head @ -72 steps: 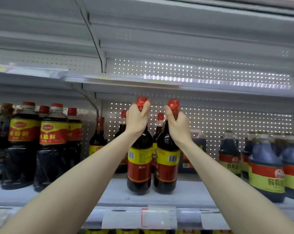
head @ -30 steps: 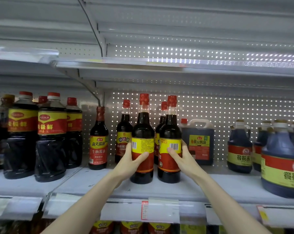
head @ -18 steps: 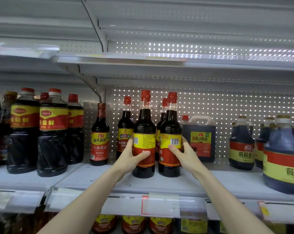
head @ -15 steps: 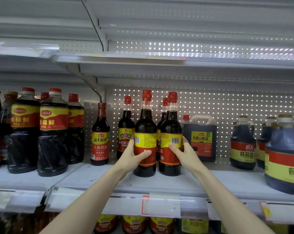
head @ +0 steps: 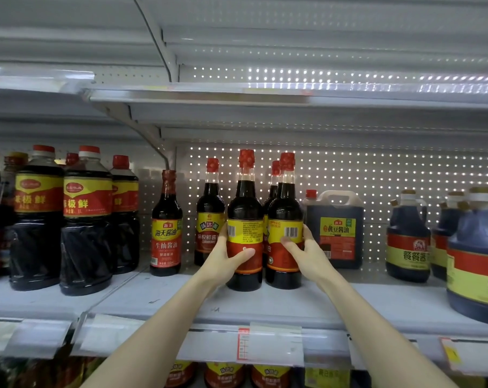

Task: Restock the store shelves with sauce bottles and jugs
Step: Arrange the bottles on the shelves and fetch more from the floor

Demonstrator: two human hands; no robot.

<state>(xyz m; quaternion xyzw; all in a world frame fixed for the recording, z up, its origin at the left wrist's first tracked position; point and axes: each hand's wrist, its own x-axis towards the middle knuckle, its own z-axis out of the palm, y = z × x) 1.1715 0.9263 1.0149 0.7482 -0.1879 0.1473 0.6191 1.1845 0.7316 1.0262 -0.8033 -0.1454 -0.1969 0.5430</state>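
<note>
Your left hand (head: 225,260) wraps the left sauce bottle (head: 245,217) and your right hand (head: 307,254) the right sauce bottle (head: 285,217), both upright on the shelf (head: 265,306) below your grip, barcodes outward; letting go, perhaps turning labels, likely remains.

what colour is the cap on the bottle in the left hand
Red. The cap shows clearly in the head view.

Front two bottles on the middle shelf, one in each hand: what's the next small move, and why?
Probably twist each bottle until its front label faces out. The left hand grips the left bottle and the right hand the right bottle; both stand upright on the shelf, yet their barcodes face the aisle, while the slim bottle to the left shows its front.
</note>
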